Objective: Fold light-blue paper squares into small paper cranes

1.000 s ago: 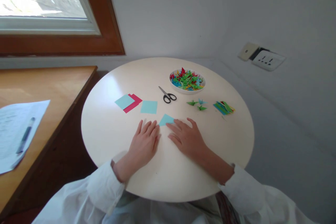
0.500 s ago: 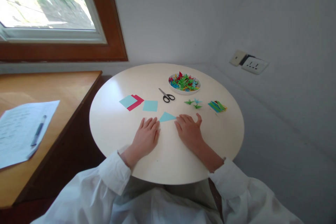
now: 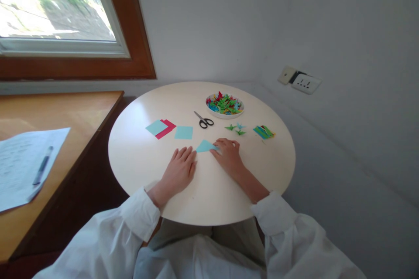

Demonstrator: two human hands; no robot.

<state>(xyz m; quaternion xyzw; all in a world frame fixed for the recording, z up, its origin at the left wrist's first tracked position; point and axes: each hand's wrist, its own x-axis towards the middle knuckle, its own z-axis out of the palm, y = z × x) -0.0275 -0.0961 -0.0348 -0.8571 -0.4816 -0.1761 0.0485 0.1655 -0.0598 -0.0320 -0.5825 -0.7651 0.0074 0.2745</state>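
Observation:
A light blue paper triangle [image 3: 204,146], a sheet folded over, lies on the round white table [image 3: 209,200] between my hands. My left hand [image 3: 181,166] rests flat with its fingers stretched out, the fingertips at the triangle's left corner. At the right corner, my right hand [image 3: 228,155] has its thumb and forefinger closed on the paper, and its other fingers are curled. Just beyond lies a light blue paper square [image 3: 183,132]. Further left, another light blue square [image 3: 156,127] overlaps red paper [image 3: 168,129].
Black-handled scissors [image 3: 204,121] lie beyond the triangle. A white dish [image 3: 225,116] holds many small folded paper cranes. Several loose cranes [image 3: 240,132] and a pile of coloured paper [image 3: 263,132] are at right. A wooden desk [image 3: 81,104] with papers and a pen [image 3: 43,165] stands left.
My right hand's fingers have drawn in from lying spread and closed on the triangle's right corner. My left hand stays at the left corner. The view has shifted slightly.

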